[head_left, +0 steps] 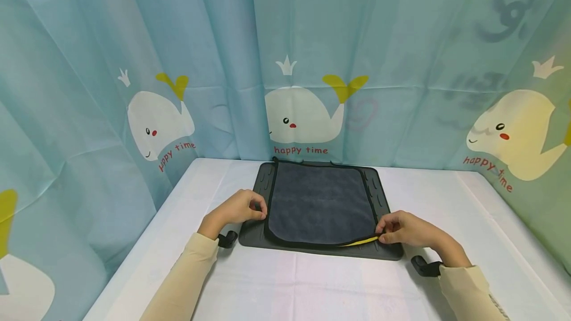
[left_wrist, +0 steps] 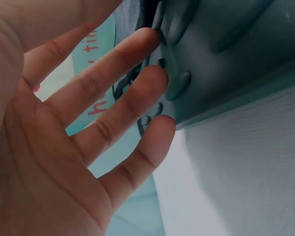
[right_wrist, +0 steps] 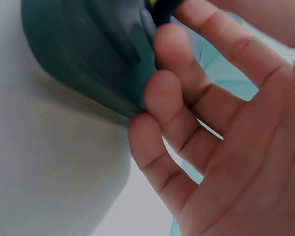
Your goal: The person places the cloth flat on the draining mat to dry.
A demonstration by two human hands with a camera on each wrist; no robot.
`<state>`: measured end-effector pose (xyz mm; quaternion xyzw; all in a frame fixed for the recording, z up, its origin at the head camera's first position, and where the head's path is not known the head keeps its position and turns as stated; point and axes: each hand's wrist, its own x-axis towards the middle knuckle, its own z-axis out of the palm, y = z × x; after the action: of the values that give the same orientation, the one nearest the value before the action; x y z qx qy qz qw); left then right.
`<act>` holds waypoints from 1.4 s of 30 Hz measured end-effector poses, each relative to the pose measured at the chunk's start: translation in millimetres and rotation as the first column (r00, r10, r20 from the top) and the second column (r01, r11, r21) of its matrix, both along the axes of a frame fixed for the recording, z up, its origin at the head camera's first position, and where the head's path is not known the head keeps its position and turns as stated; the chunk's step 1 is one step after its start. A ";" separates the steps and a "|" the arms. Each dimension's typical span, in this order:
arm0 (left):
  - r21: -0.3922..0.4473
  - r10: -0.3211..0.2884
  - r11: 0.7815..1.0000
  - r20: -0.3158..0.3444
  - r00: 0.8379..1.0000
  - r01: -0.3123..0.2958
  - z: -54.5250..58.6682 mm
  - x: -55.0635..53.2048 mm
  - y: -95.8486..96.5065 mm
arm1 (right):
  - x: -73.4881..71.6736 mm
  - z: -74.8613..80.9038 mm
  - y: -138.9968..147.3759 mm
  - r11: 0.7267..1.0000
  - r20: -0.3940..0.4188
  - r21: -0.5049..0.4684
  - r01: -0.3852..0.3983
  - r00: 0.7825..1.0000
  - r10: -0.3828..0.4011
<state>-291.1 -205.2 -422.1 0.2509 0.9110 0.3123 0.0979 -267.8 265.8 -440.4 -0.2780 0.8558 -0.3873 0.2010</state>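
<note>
A dark grey cloth with black edging lies spread over a dark ridged tray or mat. A strip of its yellow underside shows along the front right edge. My right hand pinches the cloth's front right corner between thumb and index finger. On the other side, my left hand has thumb and index finger together at the cloth's left edge, seemingly pinching it. In the left wrist view the other fingers spread loosely beside the tray. The right wrist view shows curled fingers at the tray's edge; the pinch itself is mostly hidden.
The tray rests on a white-covered table, near its back edge. A blue-green curtain printed with whales hangs behind and on both sides. Small black devices are strapped to both wrists.
</note>
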 end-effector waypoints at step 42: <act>-0.133 -0.023 0.991 -0.056 0.998 0.016 -11.6 6.3 29.0 | 3.0 -2.3 -10.0 0.998 -0.027 0.056 0.029 0.999 -0.028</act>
<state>-284.7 -176.2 -433.7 0.2616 0.9296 0.2430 0.0913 -264.9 255.8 -442.6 -0.2650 0.8728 -0.3621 0.1918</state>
